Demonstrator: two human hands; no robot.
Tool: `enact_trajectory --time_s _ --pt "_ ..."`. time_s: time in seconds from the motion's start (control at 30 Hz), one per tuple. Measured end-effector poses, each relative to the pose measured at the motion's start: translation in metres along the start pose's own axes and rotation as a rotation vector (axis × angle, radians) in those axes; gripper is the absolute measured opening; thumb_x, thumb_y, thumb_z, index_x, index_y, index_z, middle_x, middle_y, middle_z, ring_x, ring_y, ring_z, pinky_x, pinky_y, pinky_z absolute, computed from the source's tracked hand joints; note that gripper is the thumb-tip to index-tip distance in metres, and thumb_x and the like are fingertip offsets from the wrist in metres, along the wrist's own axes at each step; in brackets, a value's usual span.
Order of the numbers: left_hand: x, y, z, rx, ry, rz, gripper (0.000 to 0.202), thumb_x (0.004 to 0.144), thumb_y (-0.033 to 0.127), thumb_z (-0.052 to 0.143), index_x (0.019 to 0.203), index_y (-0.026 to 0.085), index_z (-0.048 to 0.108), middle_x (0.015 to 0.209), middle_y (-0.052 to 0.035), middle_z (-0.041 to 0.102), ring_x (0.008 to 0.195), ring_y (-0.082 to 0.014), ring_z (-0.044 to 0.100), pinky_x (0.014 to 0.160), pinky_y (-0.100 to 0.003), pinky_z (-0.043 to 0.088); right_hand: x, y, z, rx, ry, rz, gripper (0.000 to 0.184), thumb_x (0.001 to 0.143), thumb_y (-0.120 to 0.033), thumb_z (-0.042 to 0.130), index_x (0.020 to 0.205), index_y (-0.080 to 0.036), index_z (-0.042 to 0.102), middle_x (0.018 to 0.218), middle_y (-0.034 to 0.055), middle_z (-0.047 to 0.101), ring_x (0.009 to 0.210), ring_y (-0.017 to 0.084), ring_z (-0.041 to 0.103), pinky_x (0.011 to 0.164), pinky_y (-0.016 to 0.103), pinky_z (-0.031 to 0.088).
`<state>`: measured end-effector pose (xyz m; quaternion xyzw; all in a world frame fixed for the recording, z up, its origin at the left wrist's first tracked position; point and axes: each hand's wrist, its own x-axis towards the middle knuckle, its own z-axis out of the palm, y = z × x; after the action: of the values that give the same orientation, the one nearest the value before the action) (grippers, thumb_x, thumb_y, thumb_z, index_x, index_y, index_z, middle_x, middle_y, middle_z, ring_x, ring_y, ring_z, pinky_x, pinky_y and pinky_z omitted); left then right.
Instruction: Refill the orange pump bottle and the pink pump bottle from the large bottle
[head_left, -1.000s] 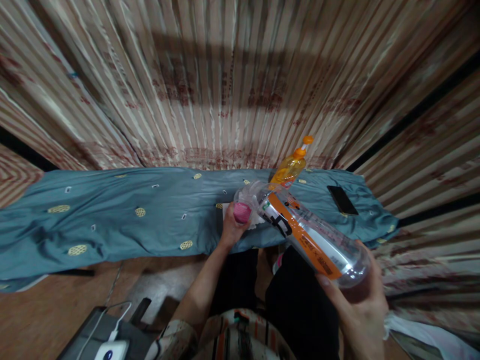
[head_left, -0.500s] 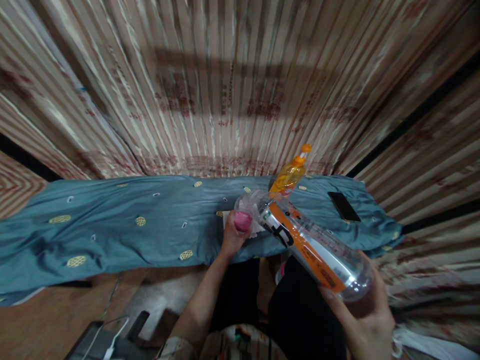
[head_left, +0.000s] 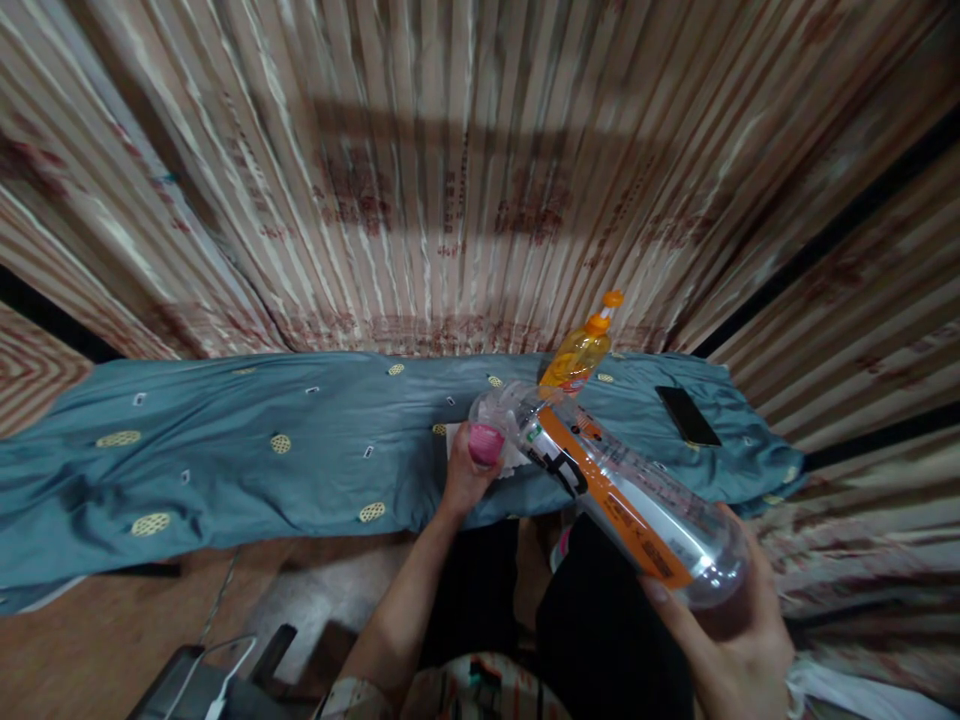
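Observation:
My right hand [head_left: 739, 630] is wrapped round the base of a large clear plastic bottle [head_left: 637, 500] with an orange and silver label. The bottle is tilted, its neck pointing left and away from me. Closed fingers of my left hand [head_left: 469, 478] grip a small clear cup [head_left: 486, 443] with a pink part facing me. The bottle's neck end meets the cup's clear rim; whether liquid flows between them I cannot tell. White tissue paper [head_left: 454, 436] lies beneath the cup, partly hidden by my hand.
An orange pump bottle [head_left: 577, 355] of yellow liquid stands behind the clear bottle. A dark phone [head_left: 688, 415] lies farther right on the teal cloth-covered table [head_left: 225, 440]. Pleated curtains [head_left: 465, 180] rise behind it. At lower left a white cable [head_left: 225, 680] rests on a dark object.
Almost nothing differs. The clear bottle's base and my right hand have shifted very slightly; both hands keep their grip.

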<state>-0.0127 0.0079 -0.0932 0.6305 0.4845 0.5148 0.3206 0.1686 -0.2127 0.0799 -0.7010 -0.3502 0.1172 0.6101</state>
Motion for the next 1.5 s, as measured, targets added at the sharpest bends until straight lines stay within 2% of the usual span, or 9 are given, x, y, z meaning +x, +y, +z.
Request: enact_trajectory --time_s 0.13,0.27,0.5,0.9,1.1,1.27,1.4,1.5 --pt "0.0 0.0 0.001 -0.001 0.007 -0.001 0.087 0.067 0.03 0.089 0.143 0.021 0.047 0.137 -0.0138 0.064 0.129 -0.0339 0.064 0.112 -0.051 0.053 -0.001 -0.002 -0.001 -0.015 0.008 -0.01 0.103 0.064 -0.05 0.094 0.155 -0.024 0.053 0.143 0.0128 0.063 0.127 0.039 0.063 0.115 0.059 0.046" --pt "0.001 0.002 0.0 -0.01 -0.002 0.005 0.085 0.067 0.028 0.088 0.141 0.021 0.048 0.135 -0.0131 0.065 0.127 -0.0334 0.065 0.112 -0.05 0.054 -0.001 0.0 -0.002 0.017 -0.046 0.005 0.106 0.065 -0.047 0.094 0.158 -0.025 0.048 0.147 0.0131 0.061 0.131 0.04 0.06 0.118 0.06 0.043" --pt "0.001 0.0 0.0 -0.005 -0.01 -0.021 0.087 0.066 0.028 0.09 0.142 0.02 0.048 0.136 -0.0142 0.064 0.13 -0.0342 0.064 0.115 -0.052 0.051 0.0 -0.001 -0.002 -0.02 -0.024 -0.031 0.105 0.065 -0.051 0.093 0.157 -0.023 0.05 0.148 0.0145 0.06 0.133 0.041 0.06 0.114 0.058 0.046" --pt "0.002 0.003 0.0 -0.012 -0.011 -0.01 0.087 0.067 0.028 0.089 0.143 0.021 0.047 0.137 -0.0132 0.063 0.131 -0.0337 0.063 0.115 -0.051 0.051 -0.001 -0.005 0.001 0.042 -0.027 0.01 0.108 0.062 -0.048 0.096 0.156 -0.023 0.05 0.15 0.0154 0.058 0.134 0.042 0.058 0.116 0.062 0.043" --pt "0.003 0.005 0.0 -0.017 -0.001 -0.005 0.086 0.066 0.026 0.089 0.141 0.022 0.048 0.136 -0.0121 0.064 0.129 -0.0334 0.064 0.115 -0.051 0.051 -0.001 -0.002 0.001 0.012 -0.036 -0.005 0.105 0.065 -0.05 0.093 0.157 -0.024 0.049 0.149 0.0145 0.059 0.133 0.041 0.061 0.113 0.058 0.049" --pt "0.003 0.006 0.0 -0.016 0.004 0.013 0.087 0.066 0.026 0.089 0.142 0.022 0.048 0.138 -0.0134 0.064 0.131 -0.0336 0.063 0.117 -0.051 0.05 -0.004 -0.013 0.001 -0.013 -0.043 -0.001 0.103 0.067 -0.048 0.092 0.157 -0.023 0.049 0.148 0.0137 0.061 0.132 0.039 0.062 0.111 0.055 0.052" --pt "0.003 0.003 0.0 -0.023 -0.005 0.019 0.086 0.066 0.025 0.089 0.141 0.021 0.048 0.137 -0.0133 0.064 0.13 -0.0335 0.064 0.116 -0.051 0.051 -0.006 -0.025 0.002 -0.002 -0.061 0.053 0.105 0.069 -0.048 0.091 0.16 -0.021 0.045 0.153 0.0156 0.056 0.14 0.04 0.056 0.118 0.059 0.045" --pt "0.003 0.002 0.001 -0.021 0.005 0.01 0.086 0.065 0.025 0.09 0.141 0.022 0.049 0.137 -0.0124 0.064 0.13 -0.0333 0.064 0.116 -0.051 0.05 -0.006 -0.026 0.002 -0.003 -0.064 0.047 0.104 0.07 -0.048 0.091 0.159 -0.022 0.045 0.152 0.0146 0.057 0.139 0.04 0.057 0.119 0.06 0.044"
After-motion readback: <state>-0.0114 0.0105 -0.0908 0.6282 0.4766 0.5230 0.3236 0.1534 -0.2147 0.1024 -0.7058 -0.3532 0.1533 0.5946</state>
